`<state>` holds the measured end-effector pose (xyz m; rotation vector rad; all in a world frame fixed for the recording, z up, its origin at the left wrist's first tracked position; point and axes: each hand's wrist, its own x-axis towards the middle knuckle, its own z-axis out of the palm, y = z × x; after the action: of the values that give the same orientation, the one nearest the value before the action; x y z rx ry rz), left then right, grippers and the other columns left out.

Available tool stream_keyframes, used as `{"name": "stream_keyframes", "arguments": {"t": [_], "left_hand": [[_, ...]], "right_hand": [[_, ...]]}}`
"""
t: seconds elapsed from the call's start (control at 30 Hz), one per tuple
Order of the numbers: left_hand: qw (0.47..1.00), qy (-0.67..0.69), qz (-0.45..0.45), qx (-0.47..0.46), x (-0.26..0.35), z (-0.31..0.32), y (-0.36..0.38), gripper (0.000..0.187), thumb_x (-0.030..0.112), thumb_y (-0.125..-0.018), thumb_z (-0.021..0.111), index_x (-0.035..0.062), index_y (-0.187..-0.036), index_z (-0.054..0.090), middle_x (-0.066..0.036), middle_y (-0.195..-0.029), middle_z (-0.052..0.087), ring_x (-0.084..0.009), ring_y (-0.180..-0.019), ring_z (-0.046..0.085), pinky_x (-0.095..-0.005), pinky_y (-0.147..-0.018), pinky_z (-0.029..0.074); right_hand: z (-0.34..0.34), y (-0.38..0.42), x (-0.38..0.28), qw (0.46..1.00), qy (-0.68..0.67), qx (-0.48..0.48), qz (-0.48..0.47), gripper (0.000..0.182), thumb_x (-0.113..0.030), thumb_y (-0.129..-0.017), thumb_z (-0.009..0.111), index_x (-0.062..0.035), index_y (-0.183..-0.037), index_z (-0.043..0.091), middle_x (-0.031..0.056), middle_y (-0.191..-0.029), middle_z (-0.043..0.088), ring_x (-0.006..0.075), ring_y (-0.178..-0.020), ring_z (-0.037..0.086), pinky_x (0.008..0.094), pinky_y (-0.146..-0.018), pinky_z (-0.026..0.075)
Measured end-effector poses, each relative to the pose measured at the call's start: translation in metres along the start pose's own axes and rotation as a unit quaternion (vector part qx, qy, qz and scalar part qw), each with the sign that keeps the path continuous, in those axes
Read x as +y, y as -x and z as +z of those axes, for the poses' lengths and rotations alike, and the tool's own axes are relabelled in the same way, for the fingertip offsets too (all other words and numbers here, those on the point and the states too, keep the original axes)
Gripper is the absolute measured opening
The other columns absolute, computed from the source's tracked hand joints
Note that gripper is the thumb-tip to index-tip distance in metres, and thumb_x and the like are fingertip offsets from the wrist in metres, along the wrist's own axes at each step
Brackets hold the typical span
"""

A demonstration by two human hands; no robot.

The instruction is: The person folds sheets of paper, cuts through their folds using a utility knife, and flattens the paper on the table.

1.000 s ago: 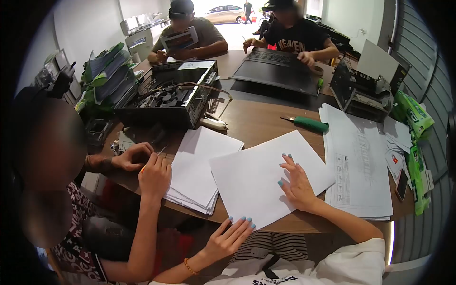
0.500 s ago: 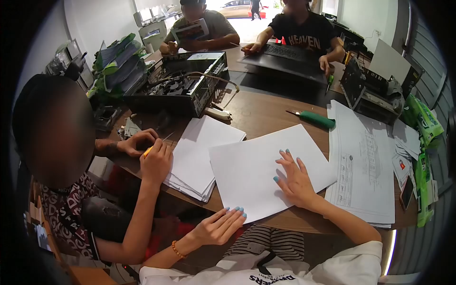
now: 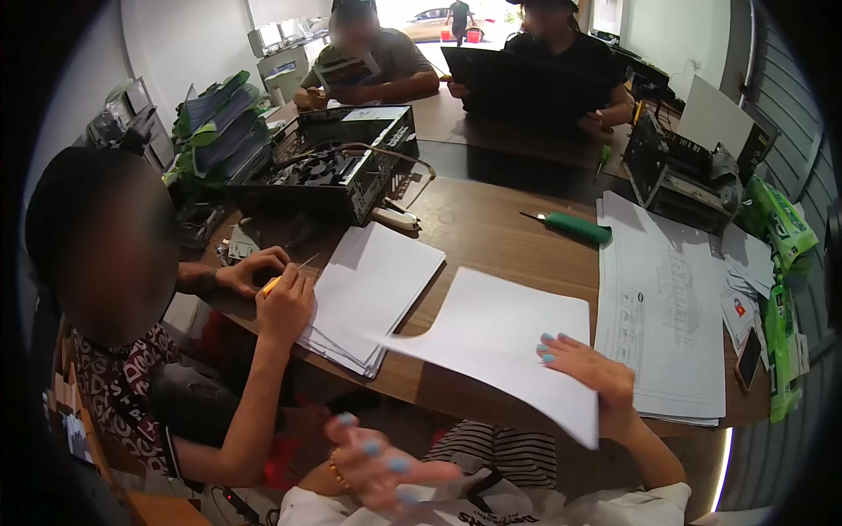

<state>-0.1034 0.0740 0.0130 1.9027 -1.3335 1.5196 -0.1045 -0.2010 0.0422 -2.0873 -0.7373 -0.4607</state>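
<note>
A large white sheet of paper [image 3: 500, 337] lies partly on the wooden table in front of me, its left corner curled up and its lower right corner past the table's edge. My right hand [image 3: 592, 373] grips the sheet's right side, fingers on top and thumb out of sight. Below the table edge, my left hand [image 3: 386, 465] is raised, blurred by motion, with fingers apart and nothing in it. A stack of white paper [image 3: 373, 289] sits left of the sheet; to the right is a pile of large printed sheets [image 3: 662, 307].
A person at the left holds a yellow-handled tool [image 3: 271, 286]. An open computer case [image 3: 351, 167] and a green-handled tool [image 3: 574, 227] are on the table. Two people sit across, one with a black laptop [image 3: 526, 83]. Metal parts [image 3: 688, 171] stand at the right.
The sheet has turned and its edges have lifted. My right hand has moved right and down to its edge; my left hand has left the sheet and dropped. The person across has tilted the laptop up.
</note>
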Motion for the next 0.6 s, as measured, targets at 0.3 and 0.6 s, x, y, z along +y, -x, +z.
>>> {"name": "stream_keyframes", "arguments": {"t": [0.3, 0.6], "left_hand": [[0.877, 0.261, -0.380, -0.134, -0.065, 0.016, 0.038, 0.132, 0.033, -0.051, 0.088, 0.0048, -0.142, -0.003, -0.026, -0.147, 0.009, -0.0345, -0.137, 0.014, -0.0489, -0.109, 0.016], [0.862, 0.294, -0.202, -0.359, -0.050, 0.030, 0.025, 0.027, 0.007, -0.078, 0.064, 0.0173, -0.102, 0.068, -0.004, -0.114, 0.063, -0.0234, -0.114, 0.055, -0.0414, -0.102, 0.038]], "right_hand": [[-0.015, 0.013, 0.011, 0.975, -0.173, -0.141, -0.006, 0.031, -0.007, -0.073, 0.068, -0.0155, -0.103, 0.068, 0.0060, -0.114, 0.063, 0.0321, -0.122, 0.046, 0.0514, -0.102, 0.034], [-0.053, 0.015, 0.029, 0.981, 0.013, -0.194, 0.019, 0.039, -0.001, -0.068, 0.071, -0.0282, -0.096, 0.070, 0.0014, -0.122, 0.059, 0.0279, -0.126, 0.042, 0.0468, -0.107, 0.029]]}}
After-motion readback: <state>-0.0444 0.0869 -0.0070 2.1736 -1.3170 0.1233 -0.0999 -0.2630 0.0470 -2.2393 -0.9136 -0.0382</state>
